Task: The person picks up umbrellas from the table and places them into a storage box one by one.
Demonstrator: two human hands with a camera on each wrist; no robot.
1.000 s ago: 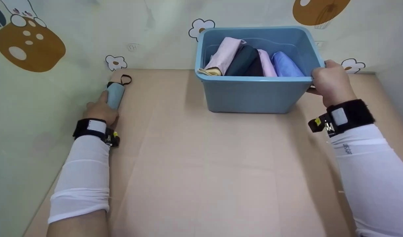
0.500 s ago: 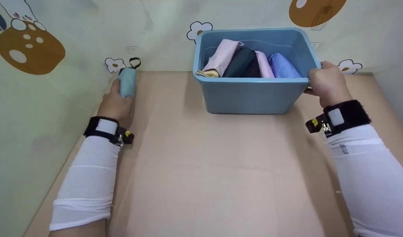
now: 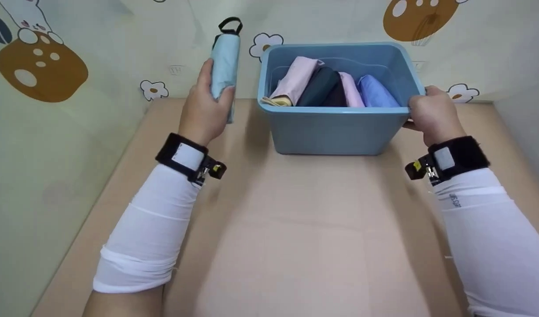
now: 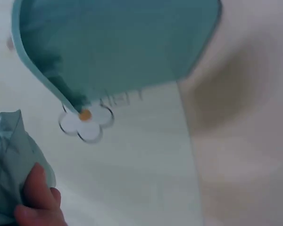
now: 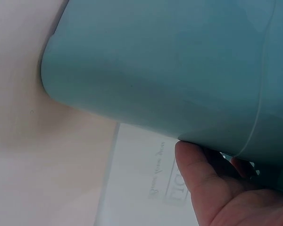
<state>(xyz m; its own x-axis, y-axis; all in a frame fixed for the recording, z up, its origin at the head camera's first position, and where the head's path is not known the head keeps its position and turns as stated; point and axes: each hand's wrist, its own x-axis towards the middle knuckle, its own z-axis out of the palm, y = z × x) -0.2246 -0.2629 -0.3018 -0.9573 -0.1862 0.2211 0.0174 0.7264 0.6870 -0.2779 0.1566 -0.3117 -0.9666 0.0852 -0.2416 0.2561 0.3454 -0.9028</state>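
Observation:
In the head view my left hand grips a light blue folded umbrella by its lower part. A black wrist loop stands up from its top end. The umbrella is raised, nearly upright, left of a blue plastic bin and apart from it. My right hand holds the bin's right end at the rim; in the right wrist view its thumb lies against the bin's outer side. Inside the bin lie rolled fabric bundles: a pale pink one, a dark green one, another pink one and a blue one.
The bin is at the back of a beige surface. Behind it rises a pale wall with flower and mushroom-like prints. Another wall runs along the left side. A folded yellow edge shows at the bin's front left corner.
My left hand has lifted the umbrella from near the left wall and carried it up and right, towards the bin. My right hand keeps its hold on the bin, which stays in place.

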